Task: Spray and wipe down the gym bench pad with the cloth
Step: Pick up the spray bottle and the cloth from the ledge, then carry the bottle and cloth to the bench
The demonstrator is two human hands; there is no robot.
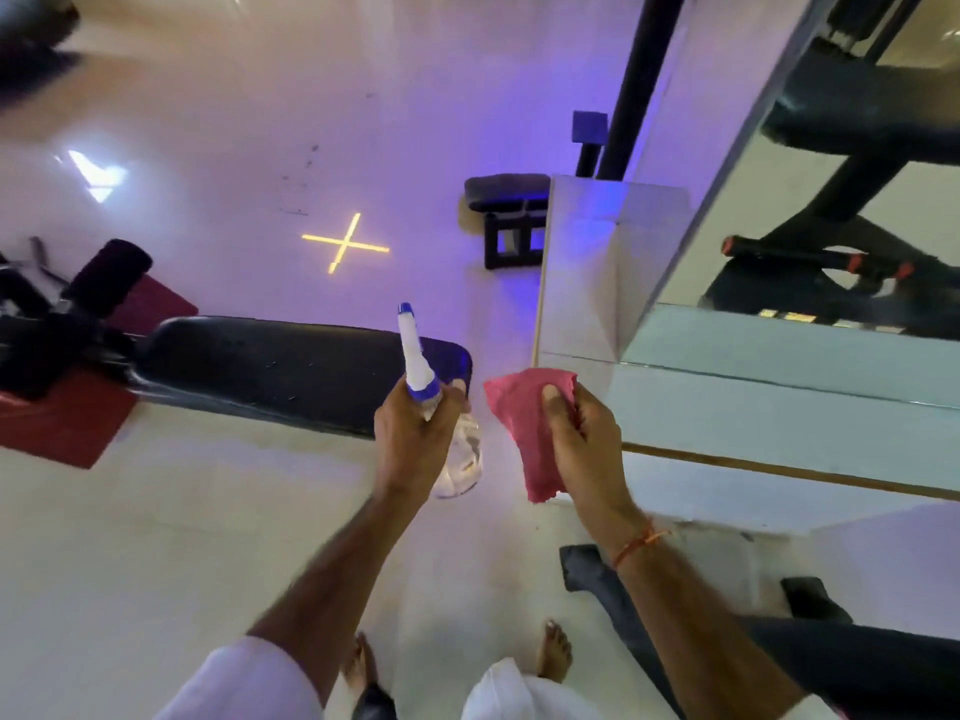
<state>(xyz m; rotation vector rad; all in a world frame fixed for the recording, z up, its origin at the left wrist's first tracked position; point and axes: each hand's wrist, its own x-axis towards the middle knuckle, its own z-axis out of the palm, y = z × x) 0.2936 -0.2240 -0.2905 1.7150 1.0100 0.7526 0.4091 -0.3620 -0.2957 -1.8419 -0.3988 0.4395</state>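
Note:
The black gym bench pad (291,371) lies lengthwise across the middle left of the view, low above the floor. My left hand (410,439) grips a clear spray bottle (421,376) with a white and blue nozzle, held upright over the pad's right end. My right hand (582,433) holds a pink cloth (524,428) bunched between thumb and fingers, just right of the pad's end and apart from it. The cloth hangs down below the hand.
A mirrored pillar (597,272) and mirror wall (831,252) stand to the right. A second small black bench (509,220) sits beyond. Red floor mats (67,423) and black roller pads (109,275) lie at the left. Dark equipment (831,646) is at lower right near my bare feet (553,649).

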